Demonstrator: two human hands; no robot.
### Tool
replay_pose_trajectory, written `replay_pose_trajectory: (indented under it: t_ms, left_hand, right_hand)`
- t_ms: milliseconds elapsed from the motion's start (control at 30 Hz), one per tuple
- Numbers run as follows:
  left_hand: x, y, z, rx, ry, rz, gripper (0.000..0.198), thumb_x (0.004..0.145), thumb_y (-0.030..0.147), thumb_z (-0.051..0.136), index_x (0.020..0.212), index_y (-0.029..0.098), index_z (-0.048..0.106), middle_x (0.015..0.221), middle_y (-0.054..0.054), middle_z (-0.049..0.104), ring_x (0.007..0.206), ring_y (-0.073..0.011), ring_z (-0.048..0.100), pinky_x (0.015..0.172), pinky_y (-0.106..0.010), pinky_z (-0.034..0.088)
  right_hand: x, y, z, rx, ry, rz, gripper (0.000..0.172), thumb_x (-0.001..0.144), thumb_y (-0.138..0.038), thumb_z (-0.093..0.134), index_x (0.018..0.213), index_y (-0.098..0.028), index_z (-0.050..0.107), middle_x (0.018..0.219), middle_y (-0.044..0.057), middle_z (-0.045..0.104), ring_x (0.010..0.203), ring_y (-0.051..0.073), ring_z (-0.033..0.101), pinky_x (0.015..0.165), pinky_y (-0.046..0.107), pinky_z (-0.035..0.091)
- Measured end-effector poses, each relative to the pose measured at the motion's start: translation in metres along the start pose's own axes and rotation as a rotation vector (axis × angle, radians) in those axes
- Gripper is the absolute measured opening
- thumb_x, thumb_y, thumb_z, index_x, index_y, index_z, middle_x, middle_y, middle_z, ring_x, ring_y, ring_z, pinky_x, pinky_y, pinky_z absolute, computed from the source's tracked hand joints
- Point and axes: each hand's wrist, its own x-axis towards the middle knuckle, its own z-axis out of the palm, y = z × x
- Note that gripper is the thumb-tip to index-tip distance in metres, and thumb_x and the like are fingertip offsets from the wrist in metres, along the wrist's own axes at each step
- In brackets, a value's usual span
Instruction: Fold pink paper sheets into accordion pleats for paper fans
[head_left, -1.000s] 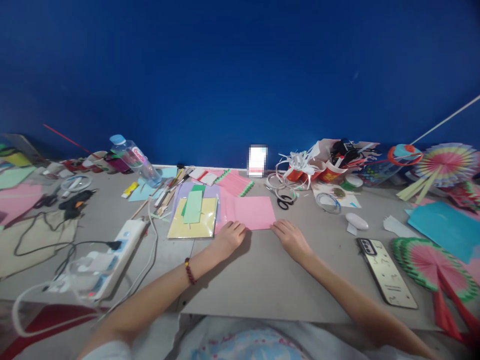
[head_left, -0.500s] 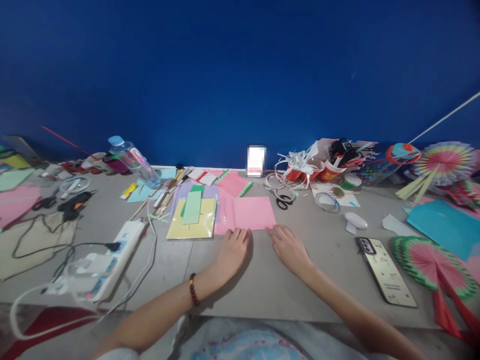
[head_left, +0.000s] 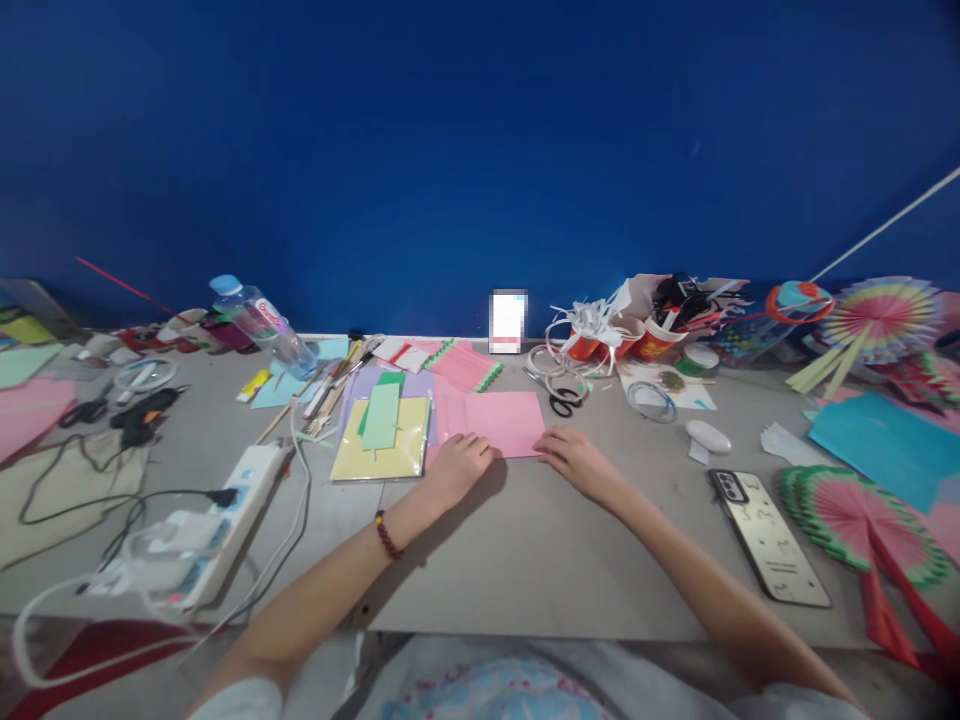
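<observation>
Head view: both hands set on the near edge of a pink paper sheet.
From the left, a power strip (head_left: 247,490) and a yellow paper pad (head_left: 382,450) lie clear of the work. The left hand (head_left: 459,462), loosely curled, covers the near-left corner of the pink paper sheet (head_left: 504,422), which lies flat on the surface (head_left: 525,560); the right hand (head_left: 574,460), fingers spread flat, touches its near-right corner. Half a second ago both hands sat just short of that edge; they have since moved onto it, so handling appears resumed. Whether either pinches the sheet cannot be told. Scissors (head_left: 561,402) and phone (head_left: 769,535) lie untouched.
</observation>
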Motion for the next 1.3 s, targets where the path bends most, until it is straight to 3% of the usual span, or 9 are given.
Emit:
replay_pose_trajectory:
  t_ms: [267,433,600,767,900,1100,1300]
  left_hand:
    - [-0.003,0.001,0.003,0.042,0.030,0.066,0.018,0.091,0.005,0.044,0.091,0.013,0.061,0.080,-0.008,0.060,0.076,-0.0196,0.055,0.065,-0.033,0.038]
    - [-0.001,-0.002,0.006,-0.010,0.079,-0.010,0.016,0.090,0.012,0.048,0.081,0.015,0.060,0.076,-0.007,0.060,0.076,-0.0199,0.057,0.066,-0.033,0.039]
    - [0.004,-0.007,0.006,-0.117,0.111,-0.077,0.011,0.089,0.015,0.051,0.086,0.017,0.061,0.079,-0.005,0.064,0.078,-0.0191,0.060,0.067,-0.032,0.042]
    - [0.006,-0.019,0.003,-0.263,0.120,-0.063,0.015,0.096,0.017,0.045,0.098,0.018,0.060,0.091,-0.003,0.068,0.084,-0.0156,0.062,0.075,-0.028,0.046]
    - [0.006,-0.028,0.006,-0.352,0.128,-0.056,0.019,0.098,0.019,0.043,0.099,0.019,0.062,0.092,-0.002,0.066,0.082,-0.0118,0.062,0.072,-0.022,0.046]
    - [0.004,-0.029,0.007,-0.362,0.166,-0.059,0.021,0.097,0.022,0.045,0.099,0.018,0.065,0.094,-0.006,0.061,0.087,-0.0156,0.057,0.072,-0.026,0.045]
    - [0.000,-0.031,0.001,-0.283,0.083,0.008,0.020,0.092,0.014,0.049,0.101,0.019,0.066,0.091,-0.005,0.061,0.088,-0.0176,0.054,0.077,-0.029,0.043]
  right_hand:
    - [0.002,0.001,-0.006,-0.131,-0.021,-0.159,0.019,0.094,-0.023,0.049,0.101,-0.019,0.066,0.097,0.009,0.068,0.094,0.022,0.060,0.084,0.035,0.050]
    - [0.003,-0.002,-0.007,-0.093,0.017,-0.112,0.016,0.092,-0.023,0.051,0.099,-0.018,0.065,0.096,0.009,0.067,0.093,0.021,0.061,0.082,0.033,0.050]
    - [0.006,0.000,-0.006,-0.006,0.027,-0.049,0.020,0.094,-0.021,0.046,0.098,-0.019,0.065,0.093,0.008,0.068,0.089,0.020,0.062,0.081,0.033,0.050]
    - [0.011,0.008,-0.001,0.131,0.077,0.051,0.018,0.093,-0.023,0.049,0.094,-0.020,0.067,0.090,0.006,0.071,0.087,0.020,0.065,0.080,0.033,0.051]
    - [0.015,0.012,0.003,0.162,0.123,0.065,0.018,0.092,-0.023,0.050,0.089,-0.019,0.068,0.090,0.006,0.071,0.086,0.017,0.066,0.080,0.030,0.051]
    - [0.015,0.018,0.011,0.159,0.181,0.076,0.019,0.092,-0.024,0.052,0.088,-0.019,0.069,0.087,0.006,0.070,0.083,0.017,0.066,0.076,0.030,0.052]
    - [0.011,0.021,0.011,0.109,0.177,0.030,0.019,0.092,-0.026,0.052,0.088,-0.021,0.071,0.091,0.006,0.071,0.087,0.018,0.067,0.080,0.032,0.053]
